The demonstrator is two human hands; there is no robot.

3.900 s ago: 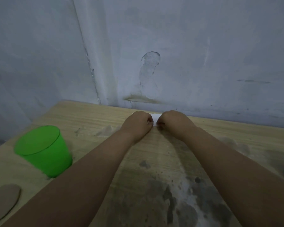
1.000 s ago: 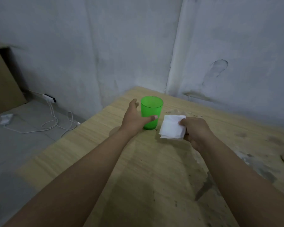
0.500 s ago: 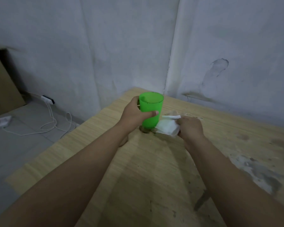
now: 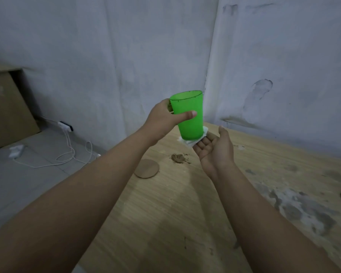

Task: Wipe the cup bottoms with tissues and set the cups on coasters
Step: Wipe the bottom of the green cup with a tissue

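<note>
Green cup (image 4: 188, 115) clamped in left fingers (image 4: 187, 115), base on tissue (image 4: 191, 141) across flat, spread right fingers (image 4: 206, 139).

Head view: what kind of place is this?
Likely a bare utility or storage room, not a kitchen: stained plaster walls, a scuffed wooden table pushed into the corner, and a power strip with loose white cable on the tiled floor.

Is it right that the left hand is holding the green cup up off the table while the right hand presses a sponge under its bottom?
Not quite. In the head view the right hand holds a white tissue, not a sponge, under the green cup. The left hand does hold the cup above the table.
</note>
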